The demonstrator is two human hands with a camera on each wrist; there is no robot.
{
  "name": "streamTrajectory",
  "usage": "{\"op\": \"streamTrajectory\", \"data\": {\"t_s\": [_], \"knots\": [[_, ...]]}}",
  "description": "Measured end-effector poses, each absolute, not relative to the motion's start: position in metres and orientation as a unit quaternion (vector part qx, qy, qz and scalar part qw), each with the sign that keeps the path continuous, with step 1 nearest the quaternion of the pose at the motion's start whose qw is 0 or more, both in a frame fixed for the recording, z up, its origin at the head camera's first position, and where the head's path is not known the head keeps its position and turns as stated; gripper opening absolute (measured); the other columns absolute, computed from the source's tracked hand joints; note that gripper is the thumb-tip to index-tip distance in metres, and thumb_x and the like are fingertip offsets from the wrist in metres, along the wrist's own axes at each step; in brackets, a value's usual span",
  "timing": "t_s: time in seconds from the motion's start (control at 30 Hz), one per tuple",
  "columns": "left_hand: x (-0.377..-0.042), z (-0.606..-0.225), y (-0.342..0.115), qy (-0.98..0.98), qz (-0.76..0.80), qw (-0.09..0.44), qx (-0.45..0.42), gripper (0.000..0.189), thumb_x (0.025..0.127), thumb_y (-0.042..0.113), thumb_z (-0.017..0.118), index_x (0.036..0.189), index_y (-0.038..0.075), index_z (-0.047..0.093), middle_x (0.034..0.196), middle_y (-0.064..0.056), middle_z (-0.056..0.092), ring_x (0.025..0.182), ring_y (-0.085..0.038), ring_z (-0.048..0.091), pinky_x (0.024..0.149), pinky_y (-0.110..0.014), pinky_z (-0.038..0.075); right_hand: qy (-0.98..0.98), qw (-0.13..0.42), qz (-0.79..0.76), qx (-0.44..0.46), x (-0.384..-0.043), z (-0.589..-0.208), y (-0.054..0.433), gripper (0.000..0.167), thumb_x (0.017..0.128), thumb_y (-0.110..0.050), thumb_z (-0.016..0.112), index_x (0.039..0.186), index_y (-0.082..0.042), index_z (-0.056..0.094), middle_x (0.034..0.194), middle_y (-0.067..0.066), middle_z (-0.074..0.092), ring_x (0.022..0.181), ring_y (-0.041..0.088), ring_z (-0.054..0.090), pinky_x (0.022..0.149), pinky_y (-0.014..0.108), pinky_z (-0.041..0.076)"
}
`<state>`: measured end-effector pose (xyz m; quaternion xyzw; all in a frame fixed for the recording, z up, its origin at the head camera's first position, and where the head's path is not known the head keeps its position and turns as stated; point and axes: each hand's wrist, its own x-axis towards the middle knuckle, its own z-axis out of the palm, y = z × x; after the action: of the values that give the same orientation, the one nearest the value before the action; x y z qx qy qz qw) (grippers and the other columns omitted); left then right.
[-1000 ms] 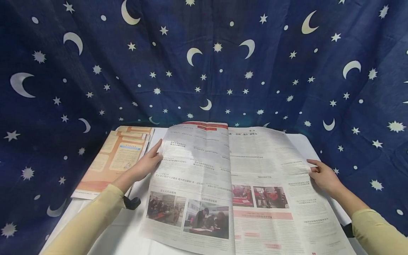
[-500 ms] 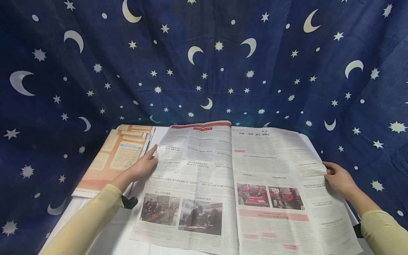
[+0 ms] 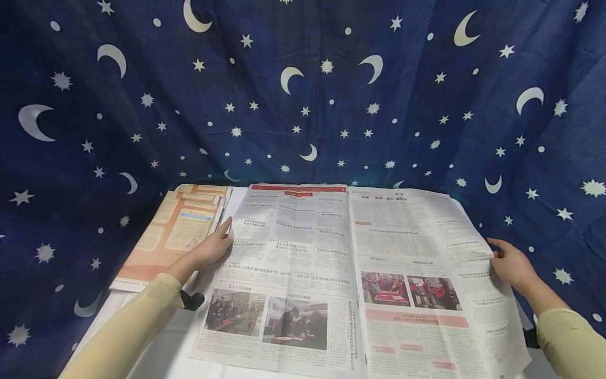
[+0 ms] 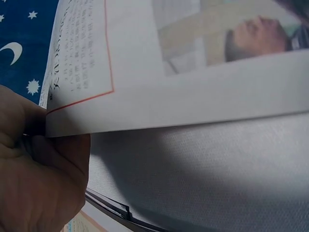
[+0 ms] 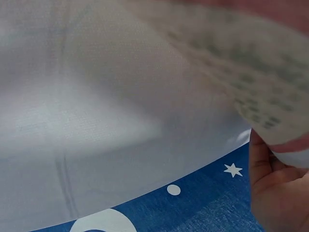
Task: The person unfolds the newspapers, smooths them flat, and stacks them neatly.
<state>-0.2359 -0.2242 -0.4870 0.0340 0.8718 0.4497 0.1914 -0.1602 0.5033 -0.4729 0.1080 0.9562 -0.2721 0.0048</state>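
An open newspaper [image 3: 293, 273] spreads wide in the head view, its print upside down, with two photos on each page and a red band along the top of the left page. My left hand [image 3: 216, 246] pinches its left edge. In the left wrist view, the fingers of my left hand [image 4: 43, 169] curl under the paper, which stands raised above the white cloth. My right hand [image 3: 513, 266] holds the right edge. Up close in the right wrist view, fingers of my right hand [image 5: 280, 188] bend around the blurred paper [image 5: 270, 96].
A stack of orange printed papers [image 3: 165, 242] lies to the left on the white-covered table [image 3: 177, 337]. Behind the table hangs a dark blue curtain [image 3: 265, 105] with moons and stars.
My right hand has moved outward to the right, drawing the newspaper wider and flatter. My left hand shifted slightly left and down. The photos on both pages now show more fully.
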Motion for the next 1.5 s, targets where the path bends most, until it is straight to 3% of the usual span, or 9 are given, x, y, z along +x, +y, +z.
{"op": "streamTrajectory", "data": {"t_s": [0.13,0.37,0.63,0.77,0.9,1.07,1.2,1.5], "knots": [[-0.236,-0.490,-0.225,0.875,0.442,0.194,0.031,0.068,0.108,0.015,0.030,0.164,0.010,-0.009,0.166,-0.028,0.014,0.149,-0.046,0.027,0.121,-0.058,0.019,0.958,0.012,-0.269,0.102,-0.160,-0.472,0.503,0.059,0.096,0.004,0.043,0.149,0.020,0.023,0.119,0.043,0.042,0.101,0.052,0.045,0.083,0.069,0.041],[-0.236,-0.492,-0.225,0.882,0.425,0.201,0.020,0.068,0.108,0.014,0.031,0.164,0.009,-0.006,0.167,-0.027,0.010,0.153,-0.045,0.012,0.122,-0.058,0.011,0.960,0.024,-0.263,0.096,-0.159,-0.472,0.504,0.058,0.095,0.005,0.043,0.148,0.020,0.025,0.120,0.045,0.042,0.101,0.054,0.047,0.083,0.070,0.042],[-0.234,-0.491,-0.220,0.890,0.410,0.200,0.019,0.067,0.106,0.012,0.033,0.165,0.006,-0.001,0.167,-0.027,0.012,0.151,-0.046,0.017,0.121,-0.058,0.014,0.960,0.036,-0.264,0.088,-0.158,-0.476,0.508,0.056,0.096,0.002,0.046,0.145,0.022,0.029,0.121,0.047,0.044,0.103,0.057,0.051,0.080,0.066,0.046],[-0.234,-0.493,-0.219,0.889,0.412,0.199,0.017,0.067,0.106,0.011,0.031,0.164,0.006,-0.002,0.168,-0.025,0.005,0.153,-0.044,0.010,0.122,-0.057,0.011,0.955,0.067,-0.276,0.079,-0.156,-0.477,0.514,0.062,0.098,0.000,0.051,0.148,0.022,0.022,0.126,0.048,0.040,0.108,0.059,0.049,0.085,0.070,0.045],[-0.234,-0.494,-0.219,0.886,0.421,0.196,0.015,0.067,0.106,0.010,0.030,0.164,0.005,-0.003,0.169,-0.024,0.002,0.154,-0.043,0.005,0.123,-0.057,0.008,0.954,0.119,-0.270,0.054,-0.151,-0.472,0.521,0.066,0.098,-0.006,0.058,0.148,0.020,0.025,0.130,0.050,0.038,0.109,0.060,0.050,0.088,0.071,0.045],[-0.233,-0.493,-0.220,0.885,0.423,0.193,0.016,0.066,0.106,0.009,0.030,0.164,0.004,-0.003,0.169,-0.024,0.001,0.154,-0.043,0.004,0.122,-0.057,0.008,0.950,0.166,-0.260,0.038,-0.143,-0.463,0.524,0.063,0.094,-0.009,0.064,0.143,0.020,0.036,0.131,0.049,0.040,0.099,0.046,0.058,0.082,0.056,0.055],[-0.234,-0.495,-0.220,0.885,0.424,0.193,0.017,0.067,0.106,0.009,0.030,0.164,0.005,-0.003,0.169,-0.023,0.001,0.154,-0.042,0.004,0.122,-0.057,0.009,0.940,0.188,-0.280,0.044,-0.139,-0.461,0.524,0.063,0.092,-0.006,0.065,0.142,0.021,0.037,0.132,0.048,0.041,0.093,0.033,0.061,0.077,0.042,0.056],[-0.232,-0.494,-0.218,0.887,0.421,0.188,0.017,0.067,0.106,0.010,0.031,0.164,0.006,-0.003,0.169,-0.023,0.002,0.154,-0.044,0.007,0.121,-0.058,0.013,0.953,0.162,-0.254,0.036,-0.135,-0.467,0.522,0.055,0.087,0.002,0.064,0.135,0.022,0.045,0.122,0.043,0.051,0.089,0.033,0.059,0.072,0.041,0.053]]}}
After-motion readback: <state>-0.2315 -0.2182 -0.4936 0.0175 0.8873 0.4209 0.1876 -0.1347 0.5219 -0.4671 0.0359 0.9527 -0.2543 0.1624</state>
